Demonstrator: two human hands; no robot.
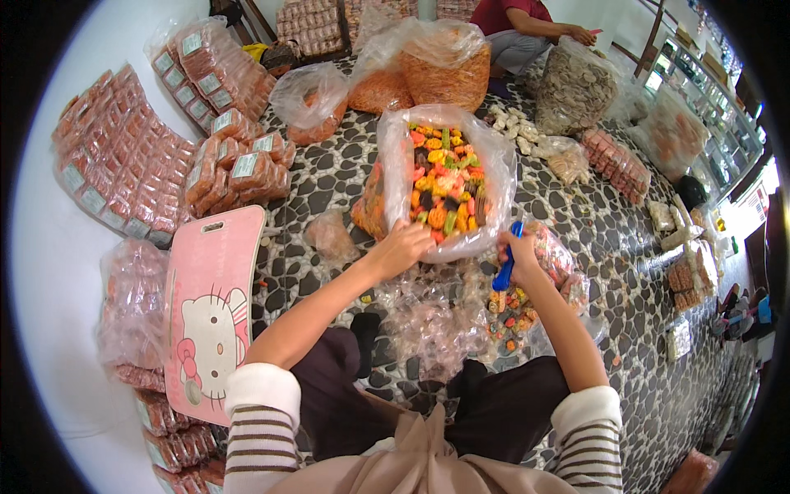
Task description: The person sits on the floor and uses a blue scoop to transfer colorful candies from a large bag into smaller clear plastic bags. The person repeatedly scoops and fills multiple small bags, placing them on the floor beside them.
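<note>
A large clear plastic bag (pixel 489 148) stands in front of me, its mouth rolled wide around a mix of colourful snacks (pixel 448 177) in yellow, orange, pink, green and dark brown. My left hand (pixel 408 249) is at the near left of the mouth, fingers curled closed on the bag's rim. Just right of the bag, my right hand (pixel 520 249) grips a long blue hand tool (pixel 504 270) that looks like a stapler. Crumpled clear small bags (pixel 436 325) lie between my legs. Beside them are small filled snack packets (pixel 512 319), under the right forearm.
At left stand a pink cartoon-cat table board (pixel 206 305) and stacked packed snacks (pixel 123 156). Big bags of orange snacks (pixel 444 70) stand behind. Far right are a bag of greyish snacks (pixel 576 86), a row of packets (pixel 615 165) and a glass cabinet (pixel 699 107). Another person (pixel 527 33) sits at the back.
</note>
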